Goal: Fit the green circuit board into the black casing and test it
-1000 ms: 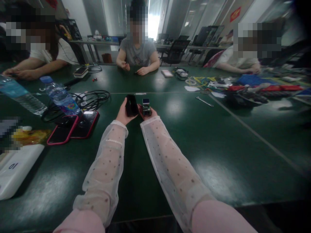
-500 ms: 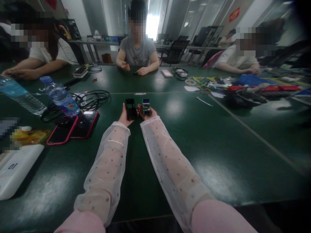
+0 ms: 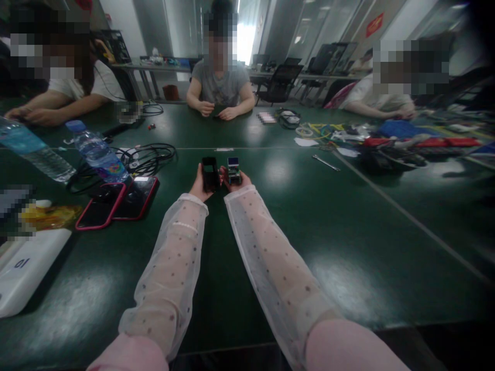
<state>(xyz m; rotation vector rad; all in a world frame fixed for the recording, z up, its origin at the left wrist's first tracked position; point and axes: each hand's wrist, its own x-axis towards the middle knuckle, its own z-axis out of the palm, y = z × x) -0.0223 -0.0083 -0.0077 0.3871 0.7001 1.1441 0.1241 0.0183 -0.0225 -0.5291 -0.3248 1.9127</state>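
My left hand (image 3: 200, 185) is closed around a black phone-like device (image 3: 211, 175), held upright with its dark face toward me. Just beside it, my right hand (image 3: 243, 180) grips a small electronic module (image 3: 234, 171) with a little screen at its top and what looks like a circuit board below. The two devices are side by side, a small gap apart, over the dark green table (image 3: 278, 226). Fingers of my right hand show between them. The backs of both devices are hidden.
Left of my arms lie two phones with red edges (image 3: 101, 206), coiled black cables (image 3: 150, 157), water bottles (image 3: 95, 149) and a white case (image 3: 34, 268). A wrench (image 3: 326, 163) and a heap of cables and tools (image 3: 406, 141) are on the right. Several people sit around the table.
My hands and both devices hold nearly the same pose, with a slight shift in the view. Across the table, the person's hands have moved closer together around a small dark thing.
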